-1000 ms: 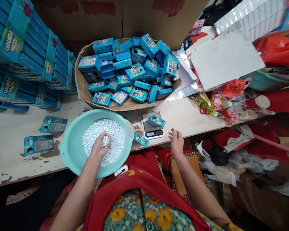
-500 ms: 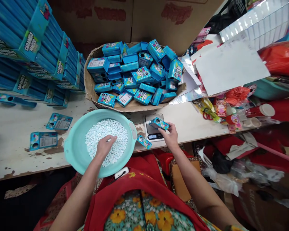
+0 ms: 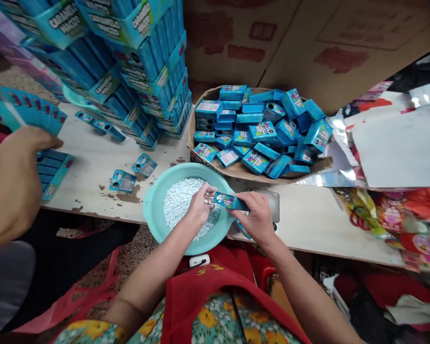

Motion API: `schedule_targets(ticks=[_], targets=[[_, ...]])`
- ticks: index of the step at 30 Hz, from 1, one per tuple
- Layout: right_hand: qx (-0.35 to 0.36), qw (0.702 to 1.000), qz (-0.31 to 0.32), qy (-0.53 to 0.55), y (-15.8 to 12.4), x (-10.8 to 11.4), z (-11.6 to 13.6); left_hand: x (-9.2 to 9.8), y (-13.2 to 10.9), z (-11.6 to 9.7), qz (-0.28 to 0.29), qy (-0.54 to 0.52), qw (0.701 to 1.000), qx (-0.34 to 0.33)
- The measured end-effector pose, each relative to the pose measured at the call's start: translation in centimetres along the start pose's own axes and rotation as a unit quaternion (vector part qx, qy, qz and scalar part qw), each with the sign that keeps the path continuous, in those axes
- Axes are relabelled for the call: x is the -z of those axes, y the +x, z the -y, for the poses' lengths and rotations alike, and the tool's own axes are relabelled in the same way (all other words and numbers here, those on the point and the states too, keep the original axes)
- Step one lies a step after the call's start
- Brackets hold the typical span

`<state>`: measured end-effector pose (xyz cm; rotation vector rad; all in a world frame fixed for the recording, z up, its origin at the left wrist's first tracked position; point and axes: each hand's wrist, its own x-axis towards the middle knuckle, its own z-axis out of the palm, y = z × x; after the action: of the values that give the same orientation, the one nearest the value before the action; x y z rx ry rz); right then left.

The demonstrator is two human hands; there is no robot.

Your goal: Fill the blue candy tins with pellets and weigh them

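Observation:
My right hand (image 3: 258,216) grips a small blue candy box (image 3: 226,200) tilted over the right side of the turquoise basin (image 3: 151,210). My left hand (image 3: 199,206) is at the box's left end, with a few small white candies (image 3: 209,197) held in its curled fingers. Many pale candies (image 3: 179,203) fill the bottom of the basin. Behind my right hand lies a kitchen scale (image 3: 274,204), its display hidden. Another blue piece (image 3: 242,230) on the table is mostly covered by the same hand.
A cardboard tray (image 3: 326,165) heaped with blue boxes stands behind the basin. Tall stacks of blue display packs (image 3: 157,81) rise at the back left. Two flat blue boxes (image 3: 123,181) lie left of the basin. A co-worker's hand (image 3: 17,177) holds blue cards at far left.
My right hand has lifted the box off the scale and brought it left over the basin. My left hand has risen from the candies to the box. The view has swung left, showing a co-worker's hand.

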<state>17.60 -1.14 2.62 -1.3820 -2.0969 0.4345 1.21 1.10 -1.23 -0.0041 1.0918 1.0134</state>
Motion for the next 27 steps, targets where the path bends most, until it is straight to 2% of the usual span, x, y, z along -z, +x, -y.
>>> schedule_targets(ticks=[2,4,6,8,10,12,15,16,17,18,20,22,25,27], targets=[[-0.020,0.999,0.000,0.034,0.2,-0.7,0.0,1.3,0.2,-0.2,0.013,-0.012,1.000,0.004],[-0.060,0.993,-0.004,0.098,0.2,-0.9,0.0,2.5,-0.3,-0.7,0.031,0.023,0.999,-0.028],[-0.120,0.975,-0.011,0.185,0.0,-1.3,-0.2,3.3,-1.6,-1.5,0.037,0.109,0.987,-0.110],[-0.178,0.947,-0.027,0.267,-0.2,-2.2,-0.3,3.9,-3.3,-2.5,0.046,0.240,0.947,-0.209],[-0.207,0.920,-0.037,0.329,-0.4,-3.6,-0.2,4.4,-4.8,-3.4,0.056,0.401,0.868,-0.288],[-0.208,0.905,-0.036,0.370,-0.5,-5.1,0.2,4.9,-5.9,-3.9,0.053,0.566,0.754,-0.329],[-0.189,0.899,-0.027,0.393,-0.3,-6.8,1.3,5.4,-6.5,-4.0,0.016,0.737,0.587,-0.335],[-0.182,0.901,-0.025,0.392,-0.2,-7.1,1.6,5.5,-6.5,-4.1,0.007,0.765,0.548,-0.340],[-0.175,0.905,-0.026,0.386,-0.1,-7.1,1.8,5.7,-6.4,-4.2,0.000,0.776,0.522,-0.354],[-0.169,0.910,-0.031,0.376,-0.1,-6.9,1.7,6.0,-6.4,-4.5,-0.008,0.773,0.509,-0.379],[-0.168,0.922,-0.059,0.343,-0.4,-5.9,1.0,6.7,-6.1,-5.7,-0.043,0.734,0.511,-0.444],[-0.188,0.932,-0.111,0.288,-1.6,-4.3,-0.7,7.7,-5.5,-7.6,-0.126,0.684,0.524,-0.492],[-0.227,0.945,-0.160,0.172,-5.3,-1.9,-3.6,9.6,-2.9,-11.1,-0.279,0.643,0.519,-0.490],[-0.218,0.963,-0.126,0.094,-8.2,-1.2,-5.1,10.8,-0.2,-13.1,-0.338,0.642,0.513,-0.460]])
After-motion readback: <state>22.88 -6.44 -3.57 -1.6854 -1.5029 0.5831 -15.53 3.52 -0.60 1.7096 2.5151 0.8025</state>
